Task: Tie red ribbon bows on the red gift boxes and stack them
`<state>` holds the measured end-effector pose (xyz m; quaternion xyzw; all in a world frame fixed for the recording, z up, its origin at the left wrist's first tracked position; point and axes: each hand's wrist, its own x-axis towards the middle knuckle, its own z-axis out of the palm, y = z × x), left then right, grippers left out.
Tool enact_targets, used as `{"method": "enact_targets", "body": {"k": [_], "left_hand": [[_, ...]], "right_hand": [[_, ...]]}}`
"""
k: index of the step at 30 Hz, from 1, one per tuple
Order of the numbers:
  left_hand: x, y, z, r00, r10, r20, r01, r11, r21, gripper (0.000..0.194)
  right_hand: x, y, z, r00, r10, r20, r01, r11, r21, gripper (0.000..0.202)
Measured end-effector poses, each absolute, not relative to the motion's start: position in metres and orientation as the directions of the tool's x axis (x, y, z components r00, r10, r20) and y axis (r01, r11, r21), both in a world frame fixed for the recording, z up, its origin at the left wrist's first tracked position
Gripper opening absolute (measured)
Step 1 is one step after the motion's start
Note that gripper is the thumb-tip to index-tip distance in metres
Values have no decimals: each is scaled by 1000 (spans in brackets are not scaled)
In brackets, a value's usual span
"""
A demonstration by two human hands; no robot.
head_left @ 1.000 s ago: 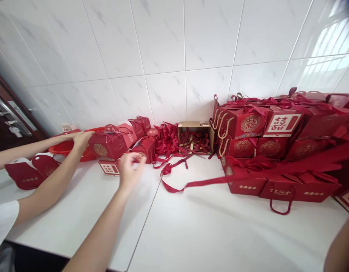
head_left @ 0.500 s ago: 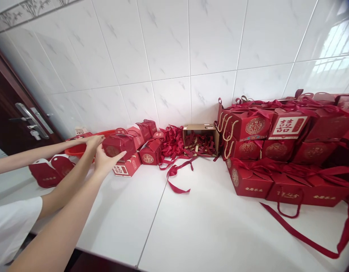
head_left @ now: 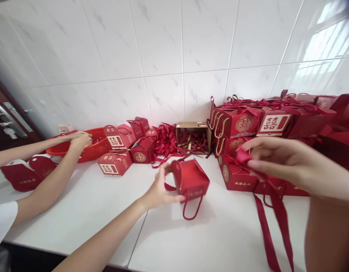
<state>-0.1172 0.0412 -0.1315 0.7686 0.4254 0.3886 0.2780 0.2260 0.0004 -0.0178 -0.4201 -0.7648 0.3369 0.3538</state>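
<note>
My left hand (head_left: 160, 192) grips a small red gift box (head_left: 191, 177) by its left side, over the middle of the white table. A cord handle loops down from the box's front. At the right, my right hand (head_left: 287, 162), blurred by motion, pinches a dark red ribbon (head_left: 279, 215) between thumb and fingers. The ribbon's two tails hang down toward the table's front. Behind that hand, a stack of red gift boxes (head_left: 239, 179) with bows stands against the wall and is partly hidden.
A co-worker's hands (head_left: 82, 139) reach into an orange-red basket (head_left: 99, 149) at the left. Several red boxes (head_left: 114, 164) sit beside it. Further right are a heap of red ribbons (head_left: 165, 139) and a cardboard box (head_left: 208, 138) holding ribbon pieces. An open-topped red box (head_left: 24, 173) stands near left.
My left hand has brought the red gift box from the boxes at the left to the middle of the table. My right hand has come into view with a ribbon. The view has turned right.
</note>
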Motion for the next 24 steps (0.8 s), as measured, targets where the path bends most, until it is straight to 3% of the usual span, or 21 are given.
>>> {"method": "enact_targets", "body": {"k": [3,5,7,9,10,12,17,24], "left_hand": [[-98,45,-140,486,857,172,461,-419,782,114],[-93,51,-129,513,841,172,441,-430,788,117],[-89,56,-108,490,846,210,423,-441,792,97],[-80,57,-83,443,885,145,490,-374,787,59],[-74,56,-73,418,902,107,537,-341,772,50],[-59,51,-57,429,902,55,633,-343,694,45],[-34,41,-50,573,817,-62,790,-531,306,46],[-48,48,-42,702,671,-238,709,-631,315,44]], "right_hand": [[206,16,-11,-635,772,3,437,363,-823,26],[202,23,-15,-648,760,-49,485,362,-796,22],[201,28,-20,-619,783,-61,533,362,-765,18],[202,33,-24,-581,810,-80,570,335,-750,19],[202,36,-26,-565,820,-90,580,317,-751,20],[201,42,-29,-557,824,-105,574,291,-766,23],[203,52,-34,-676,718,-165,497,279,-822,28],[202,51,-31,-710,672,-213,520,296,-801,22]]}}
